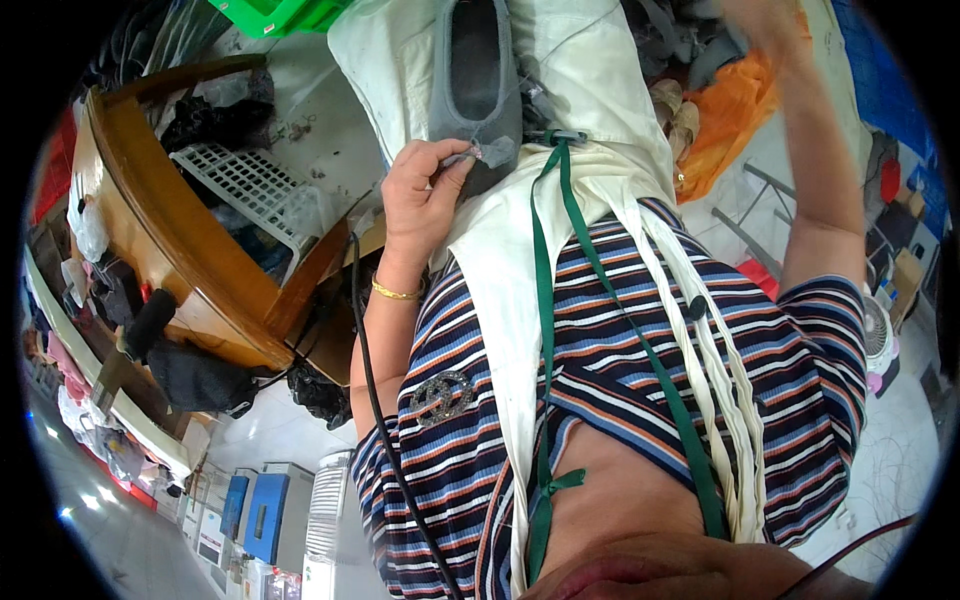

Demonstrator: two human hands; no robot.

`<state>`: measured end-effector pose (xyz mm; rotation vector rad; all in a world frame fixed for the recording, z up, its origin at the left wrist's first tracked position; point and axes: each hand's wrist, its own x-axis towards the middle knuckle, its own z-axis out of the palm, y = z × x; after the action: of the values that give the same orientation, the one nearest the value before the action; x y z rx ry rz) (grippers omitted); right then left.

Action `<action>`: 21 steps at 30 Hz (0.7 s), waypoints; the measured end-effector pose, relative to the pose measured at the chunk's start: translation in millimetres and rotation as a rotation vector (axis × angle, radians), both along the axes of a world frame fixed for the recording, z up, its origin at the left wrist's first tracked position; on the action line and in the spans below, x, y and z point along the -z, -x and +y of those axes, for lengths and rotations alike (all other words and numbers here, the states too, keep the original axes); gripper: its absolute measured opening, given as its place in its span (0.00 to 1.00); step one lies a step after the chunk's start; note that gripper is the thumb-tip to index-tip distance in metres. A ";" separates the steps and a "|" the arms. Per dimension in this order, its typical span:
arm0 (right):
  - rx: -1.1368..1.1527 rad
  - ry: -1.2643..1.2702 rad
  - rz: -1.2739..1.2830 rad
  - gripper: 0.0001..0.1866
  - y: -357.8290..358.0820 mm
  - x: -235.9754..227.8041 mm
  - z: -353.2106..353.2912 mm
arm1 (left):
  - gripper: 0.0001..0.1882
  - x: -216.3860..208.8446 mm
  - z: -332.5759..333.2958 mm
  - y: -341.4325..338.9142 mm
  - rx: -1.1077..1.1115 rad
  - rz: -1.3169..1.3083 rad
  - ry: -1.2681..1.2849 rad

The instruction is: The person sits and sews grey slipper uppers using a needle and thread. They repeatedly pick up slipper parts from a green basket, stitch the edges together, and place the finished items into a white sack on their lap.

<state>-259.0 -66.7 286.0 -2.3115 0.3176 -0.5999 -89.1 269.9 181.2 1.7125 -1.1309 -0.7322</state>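
A dark grey felt slipper (437,115) lies on my lap over a cream apron (590,60), its long opening showing a lighter grey inside. My left hand (425,190) is closed at its near end, thumb and forefinger pinching the grey material there beside a small pale, shiny bit. My right hand (765,30) is raised at the far right, cut off by the top edge and smeared by motion, so its fingers cannot be made out. A green ribbon (545,260) hangs from my neck down to a small dark, shiny object (565,137) at my waist.
At the left stands a curved wooden table (170,250) with a white plastic basket (240,185) within it. A green crate (280,15) is at the top. To the right, an orange bag (725,125) lies beside beige shoes (685,130). A black cable (372,400) passes along my left arm.
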 end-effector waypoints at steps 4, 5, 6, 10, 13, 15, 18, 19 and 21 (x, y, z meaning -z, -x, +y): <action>-0.380 -0.071 0.124 0.07 -17.0 61.3 93.9 | 0.08 -2.3 2.7 2.8 -0.031 0.014 -0.030; -0.423 -0.016 0.139 0.08 -21.0 65.1 110.6 | 0.08 -1.5 3.0 2.3 -0.030 0.024 -0.022; -0.429 -0.016 0.138 0.09 -24.7 72.5 121.3 | 0.08 -0.2 3.8 2.8 -0.033 0.031 -0.016; -0.461 -0.002 0.145 0.10 -35.4 96.6 142.1 | 0.09 0.8 4.9 4.3 -0.047 0.054 -0.016; -0.459 0.000 0.111 0.08 -42.3 101.0 144.5 | 0.08 -0.1 6.5 4.5 -0.050 0.088 -0.045; -0.465 0.001 0.091 0.07 -43.6 101.6 145.3 | 0.08 0.2 5.4 5.9 -0.052 0.064 -0.005; -0.496 0.018 0.091 0.08 -45.3 101.1 145.8 | 0.08 0.0 5.2 7.2 -0.058 0.050 0.017; -0.503 0.030 0.094 0.08 -46.1 98.7 145.1 | 0.08 0.0 5.4 7.4 -0.060 0.049 0.018; -0.496 0.050 0.081 0.07 -46.3 98.0 145.3 | 0.08 0.5 5.5 7.5 -0.060 0.052 0.017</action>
<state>-212.7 78.6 188.0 -2.3421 -0.2356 -0.2663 -96.7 275.4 180.7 1.6961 -1.0435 -0.7241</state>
